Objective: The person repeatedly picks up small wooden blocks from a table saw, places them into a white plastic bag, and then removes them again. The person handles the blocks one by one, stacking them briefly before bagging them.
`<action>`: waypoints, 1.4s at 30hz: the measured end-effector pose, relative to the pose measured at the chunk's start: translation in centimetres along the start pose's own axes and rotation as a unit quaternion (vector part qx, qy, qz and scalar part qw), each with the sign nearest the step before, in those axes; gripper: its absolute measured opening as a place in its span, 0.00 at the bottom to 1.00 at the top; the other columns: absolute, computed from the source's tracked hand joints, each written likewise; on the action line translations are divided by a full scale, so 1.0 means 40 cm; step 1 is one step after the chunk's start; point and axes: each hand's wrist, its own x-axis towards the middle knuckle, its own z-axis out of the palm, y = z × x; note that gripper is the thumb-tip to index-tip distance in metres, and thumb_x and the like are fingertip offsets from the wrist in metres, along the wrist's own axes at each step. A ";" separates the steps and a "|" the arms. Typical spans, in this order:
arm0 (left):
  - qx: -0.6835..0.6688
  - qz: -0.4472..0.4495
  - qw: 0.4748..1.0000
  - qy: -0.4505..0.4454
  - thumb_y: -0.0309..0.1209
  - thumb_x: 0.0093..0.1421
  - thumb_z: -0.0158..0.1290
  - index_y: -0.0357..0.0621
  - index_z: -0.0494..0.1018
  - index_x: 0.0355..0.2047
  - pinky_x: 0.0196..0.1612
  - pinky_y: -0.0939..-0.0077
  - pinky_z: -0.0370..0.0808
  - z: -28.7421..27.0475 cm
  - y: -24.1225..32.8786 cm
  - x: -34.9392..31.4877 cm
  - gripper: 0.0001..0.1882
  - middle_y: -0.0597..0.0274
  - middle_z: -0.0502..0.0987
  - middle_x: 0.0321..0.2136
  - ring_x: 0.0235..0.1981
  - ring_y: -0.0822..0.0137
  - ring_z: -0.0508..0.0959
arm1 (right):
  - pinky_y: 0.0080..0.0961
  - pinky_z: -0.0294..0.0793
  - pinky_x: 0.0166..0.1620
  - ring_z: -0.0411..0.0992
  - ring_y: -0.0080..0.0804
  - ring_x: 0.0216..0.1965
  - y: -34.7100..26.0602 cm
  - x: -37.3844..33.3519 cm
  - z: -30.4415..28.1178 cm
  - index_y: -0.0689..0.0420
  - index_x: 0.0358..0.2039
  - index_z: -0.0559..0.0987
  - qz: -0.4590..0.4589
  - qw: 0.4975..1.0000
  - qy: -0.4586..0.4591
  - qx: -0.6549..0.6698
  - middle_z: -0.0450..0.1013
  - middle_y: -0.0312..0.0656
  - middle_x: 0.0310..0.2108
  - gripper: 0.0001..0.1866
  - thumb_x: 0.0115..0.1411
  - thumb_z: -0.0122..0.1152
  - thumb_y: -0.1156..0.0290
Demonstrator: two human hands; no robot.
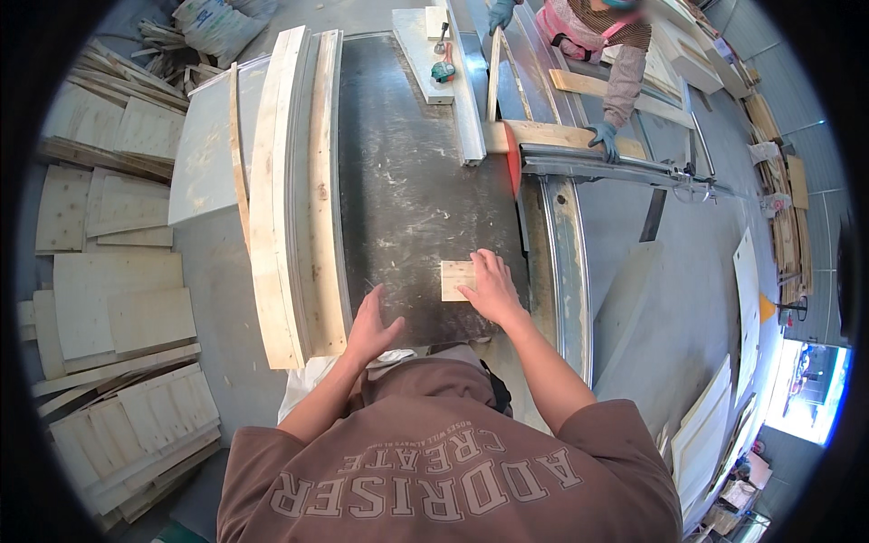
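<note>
My right hand (491, 288) grips the right side of a small, pale wooden block (457, 281) on the dark machine table (425, 199). Its thumb lies along the near edge and its fingers reach over the far side. My left hand (374, 328) is open and empty, fingers spread, over the table's near left corner. Beside it, long pale boards (278, 199) lie stacked along the table's left side.
Across the table a co-worker's gloved hand (604, 142) rests by a wooden board (561, 136) near the red blade guard (513, 158). A metal fence (469, 109) and a tape measure (443, 71) lie at the far side. Plywood pieces (127, 299) cover the left floor.
</note>
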 end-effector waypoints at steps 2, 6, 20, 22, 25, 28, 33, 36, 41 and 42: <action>0.007 0.007 1.000 0.004 0.36 0.61 0.66 0.31 0.56 0.74 0.70 0.55 0.72 -0.002 -0.011 0.001 0.47 0.34 0.68 0.68 0.67 0.40 0.73 | 0.49 0.65 0.68 0.65 0.54 0.67 -0.005 0.004 0.002 0.64 0.68 0.68 -0.006 1.000 0.003 -0.017 0.64 0.52 0.67 0.41 0.62 0.76 0.59; -0.011 -0.021 1.000 -0.006 0.36 0.61 0.66 0.32 0.57 0.75 0.68 0.55 0.74 -0.017 0.013 -0.005 0.47 0.34 0.68 0.69 0.65 0.41 0.76 | 0.48 0.67 0.66 0.67 0.52 0.65 -0.012 0.023 -0.009 0.63 0.63 0.71 -0.009 0.998 0.024 -0.053 0.66 0.52 0.65 0.34 0.63 0.73 0.62; -0.017 -0.052 0.998 0.008 0.35 0.62 0.67 0.33 0.57 0.75 0.63 0.55 0.78 -0.046 0.004 -0.056 0.47 0.37 0.72 0.66 0.59 0.46 0.80 | 0.40 0.87 0.44 0.85 0.48 0.46 0.187 0.448 -0.009 0.75 0.63 0.70 -0.008 0.938 -0.007 -0.346 0.69 0.62 0.64 0.36 0.56 0.71 0.76; -0.014 -0.061 0.998 0.018 0.35 0.62 0.67 0.33 0.57 0.75 0.63 0.56 0.78 -0.050 -0.009 -0.074 0.47 0.38 0.72 0.66 0.58 0.48 0.80 | 0.37 0.88 0.45 0.86 0.47 0.49 0.196 0.530 0.003 0.75 0.70 0.62 0.028 0.932 -0.060 -0.357 0.61 0.66 0.73 0.44 0.57 0.71 0.74; -0.022 -0.086 0.996 0.024 0.35 0.62 0.67 0.33 0.57 0.75 0.62 0.56 0.78 -0.053 -0.014 -0.097 0.47 0.38 0.73 0.66 0.58 0.48 0.80 | 0.37 0.89 0.46 0.85 0.46 0.50 0.227 0.604 0.032 0.73 0.74 0.59 0.066 0.930 -0.062 -0.357 0.59 0.67 0.74 0.47 0.59 0.71 0.72; -0.011 -0.087 0.996 0.028 0.35 0.62 0.67 0.33 0.57 0.75 0.61 0.56 0.79 -0.056 -0.026 -0.116 0.47 0.38 0.73 0.65 0.58 0.48 0.80 | 0.36 0.89 0.46 0.85 0.44 0.50 0.270 0.657 0.062 0.70 0.76 0.57 0.066 0.920 -0.070 -0.381 0.59 0.63 0.74 0.49 0.59 0.72 0.71; -0.017 -0.075 0.997 0.018 0.35 0.62 0.67 0.34 0.57 0.75 0.60 0.56 0.79 -0.064 -0.003 -0.089 0.46 0.38 0.74 0.65 0.57 0.48 0.80 | 0.38 0.87 0.45 0.83 0.41 0.51 0.339 0.630 0.073 0.64 0.66 0.67 0.033 0.909 -0.065 -0.410 0.71 0.53 0.61 0.47 0.49 0.82 0.67; -0.039 -0.080 0.996 0.032 0.35 0.62 0.67 0.34 0.57 0.75 0.60 0.56 0.79 -0.054 0.002 -0.078 0.46 0.38 0.74 0.64 0.57 0.48 0.80 | 0.37 0.87 0.45 0.82 0.41 0.51 0.122 0.495 -0.066 0.61 0.57 0.73 -0.021 0.924 -0.103 -0.368 0.74 0.51 0.57 0.38 0.49 0.82 0.66; -0.068 -0.047 0.996 -0.016 0.37 0.63 0.66 0.31 0.58 0.74 0.65 0.55 0.76 0.002 0.035 0.021 0.46 0.35 0.72 0.67 0.63 0.43 0.78 | 0.42 0.86 0.49 0.78 0.50 0.53 -0.091 0.180 -0.181 0.63 0.57 0.70 -0.042 0.976 -0.106 -0.185 0.72 0.51 0.51 0.43 0.41 0.84 0.69; -0.083 -0.038 0.995 -0.029 0.39 0.63 0.65 0.30 0.58 0.74 0.67 0.54 0.75 0.022 0.052 0.041 0.45 0.33 0.71 0.68 0.65 0.42 0.77 | 0.42 0.86 0.49 0.78 0.50 0.53 -0.116 0.131 -0.166 0.63 0.57 0.70 -0.039 0.975 -0.125 -0.177 0.72 0.51 0.51 0.43 0.41 0.84 0.70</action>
